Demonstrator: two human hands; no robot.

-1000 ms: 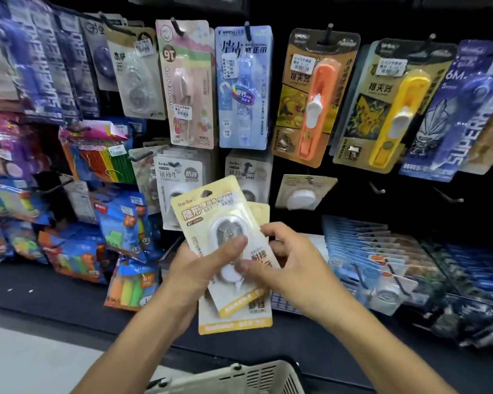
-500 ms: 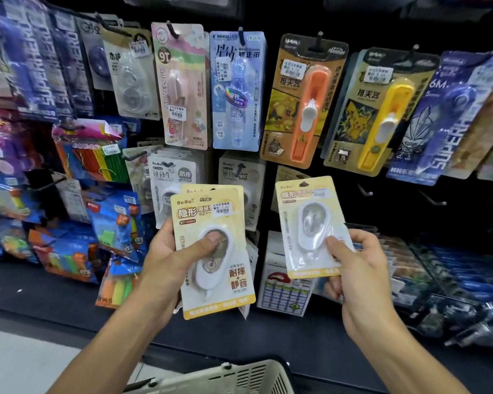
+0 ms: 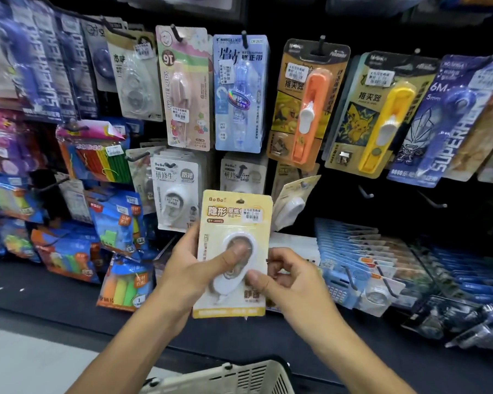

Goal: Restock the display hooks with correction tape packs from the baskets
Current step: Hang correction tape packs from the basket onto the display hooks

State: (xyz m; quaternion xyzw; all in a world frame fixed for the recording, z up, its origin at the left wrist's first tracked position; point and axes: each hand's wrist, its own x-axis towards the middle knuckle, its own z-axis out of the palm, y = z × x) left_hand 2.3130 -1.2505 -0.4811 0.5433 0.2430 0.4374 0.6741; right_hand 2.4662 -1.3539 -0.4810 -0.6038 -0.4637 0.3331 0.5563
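- Where the yellow pack (image 3: 234, 251) sits below the blue pack (image 3: 241, 93), I read "BoBo" on its top edge.
- Left hand (image 3: 188, 275) grips it, thumb across the white blister.
- Right hand (image 3: 291, 282) pinches its lower right edge, fingers curled.
- Basket (image 3: 234, 378) rim lies below the yellow pack.

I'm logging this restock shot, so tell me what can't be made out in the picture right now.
All in the head view:
- Whether more packs sit behind the yellow pack: its own card hides them.
- Lower print on the yellow pack: covered by the left hand and right hand.
- Contents of the basket: cut off by the bottom edge.
- The tilted pack on the hook: motion-blurred, text unreadable.
- Price stickers: too small.
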